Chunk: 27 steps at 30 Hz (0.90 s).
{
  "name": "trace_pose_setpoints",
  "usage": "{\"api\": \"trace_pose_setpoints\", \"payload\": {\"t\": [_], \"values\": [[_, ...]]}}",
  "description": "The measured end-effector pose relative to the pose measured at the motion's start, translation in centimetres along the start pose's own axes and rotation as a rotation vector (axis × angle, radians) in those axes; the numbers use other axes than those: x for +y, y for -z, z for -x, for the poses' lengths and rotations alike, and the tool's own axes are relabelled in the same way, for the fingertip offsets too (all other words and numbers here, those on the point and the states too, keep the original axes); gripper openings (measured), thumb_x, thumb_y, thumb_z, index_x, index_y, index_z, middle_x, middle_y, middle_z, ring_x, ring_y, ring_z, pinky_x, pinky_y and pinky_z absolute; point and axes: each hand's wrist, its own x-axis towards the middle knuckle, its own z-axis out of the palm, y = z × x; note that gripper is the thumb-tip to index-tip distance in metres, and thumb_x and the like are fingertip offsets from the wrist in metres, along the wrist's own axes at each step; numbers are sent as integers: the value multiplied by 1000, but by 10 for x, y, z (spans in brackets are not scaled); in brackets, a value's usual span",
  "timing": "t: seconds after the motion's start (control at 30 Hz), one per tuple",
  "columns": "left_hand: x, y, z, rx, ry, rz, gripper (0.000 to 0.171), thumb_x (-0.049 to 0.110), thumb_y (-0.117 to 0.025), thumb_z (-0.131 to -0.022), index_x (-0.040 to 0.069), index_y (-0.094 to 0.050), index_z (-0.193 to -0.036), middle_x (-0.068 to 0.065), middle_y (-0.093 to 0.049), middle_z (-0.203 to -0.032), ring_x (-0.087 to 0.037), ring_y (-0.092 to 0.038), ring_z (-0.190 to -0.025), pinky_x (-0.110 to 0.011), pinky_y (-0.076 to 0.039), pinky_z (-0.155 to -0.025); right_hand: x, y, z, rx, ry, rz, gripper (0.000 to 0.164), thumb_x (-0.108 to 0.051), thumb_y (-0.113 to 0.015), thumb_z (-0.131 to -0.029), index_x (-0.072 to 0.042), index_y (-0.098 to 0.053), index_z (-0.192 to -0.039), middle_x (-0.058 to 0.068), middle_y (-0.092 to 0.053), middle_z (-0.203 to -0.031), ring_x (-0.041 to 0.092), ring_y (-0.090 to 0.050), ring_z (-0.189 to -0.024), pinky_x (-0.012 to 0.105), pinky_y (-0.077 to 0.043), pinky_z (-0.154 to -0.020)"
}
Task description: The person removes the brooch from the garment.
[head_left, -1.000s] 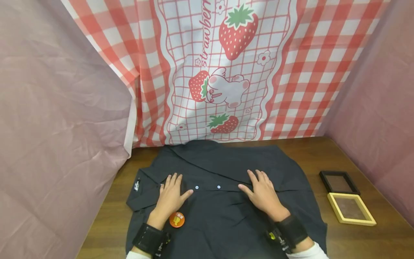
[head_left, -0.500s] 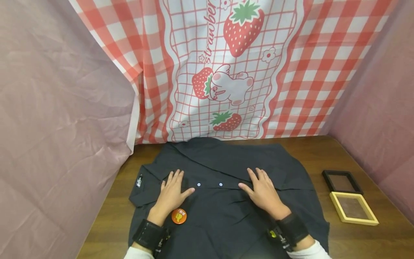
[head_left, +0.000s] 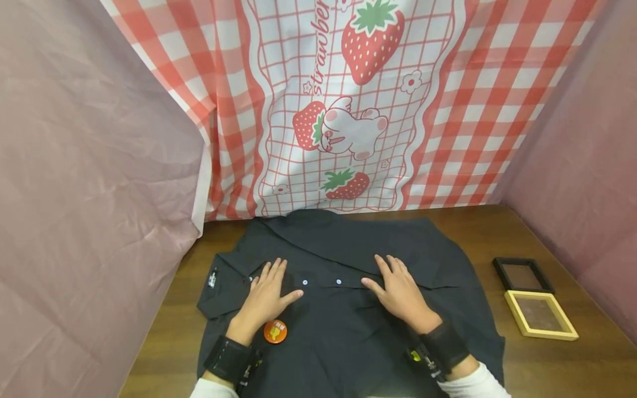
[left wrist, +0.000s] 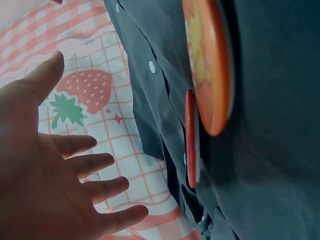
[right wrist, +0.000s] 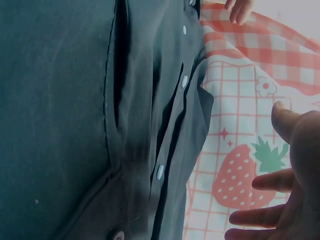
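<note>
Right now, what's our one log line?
left hand: fingers spread over dark shirt; right hand: fingers spread over shirt; orange badge: on shirt, by left wrist; yellow frame: right of shirt

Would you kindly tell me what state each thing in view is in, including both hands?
Left hand: fingers spread, over the dark shirt
Right hand: fingers spread, over the dark shirt
Dark shirt: laid out, creased
Orange badge: face up on the dark shirt
Red badge: edge-on, face hidden
Black frame: flat on the table
Yellow frame: flat beside the black frame
Strawberry cloth: hanging
</note>
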Motion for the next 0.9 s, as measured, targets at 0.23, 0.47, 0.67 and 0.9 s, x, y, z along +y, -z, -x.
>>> {"api": "trace_pose_setpoints", "payload": {"t": [0.23,0.47,0.67,0.9], "values": [[3,5,-3,-6,-27,-16,85,51,-68,-86,15,-32,-153,-18,-29,-159,-46,-24,-146,-71,-25,-109,-4,6,-2,-32,11,-2,69,-43,-62,-93,-2,-43,-145,33,-42,-144,52,-39,-134,63,-34,-108],[1,7,4,10,-10,-2,89,51,-72,-82,14,-31,-153,-19,-29,-158,-46,-26,-145,-72,-26,-107,-9,5,-1,-50,53,-3,70,-44,-61,-93,-4,-41,-147,32,-44,-144,50,-39,-136,62,-33,-111],[-3,12,7,11,-10,10,92,50,-74,-81,12,-31,-153,-21,-28,-158,-46,-26,-145,-73,-27,-107,-12,2,-2,-34,63,-23,66,-43,-63,-92,-6,-46,-145,28,-50,-140,46,-45,-133,59,-37,-109],[-4,11,6,30,-49,-11,93,48,-75,-81,21,-26,-155,-11,-31,-159,-44,-29,-144,-74,-29,-104,-12,1,-2,64,91,-31,53,-32,-69,-89,-5,-58,-134,23,-62,-128,40,-56,-121,56,-46,-100]]}}
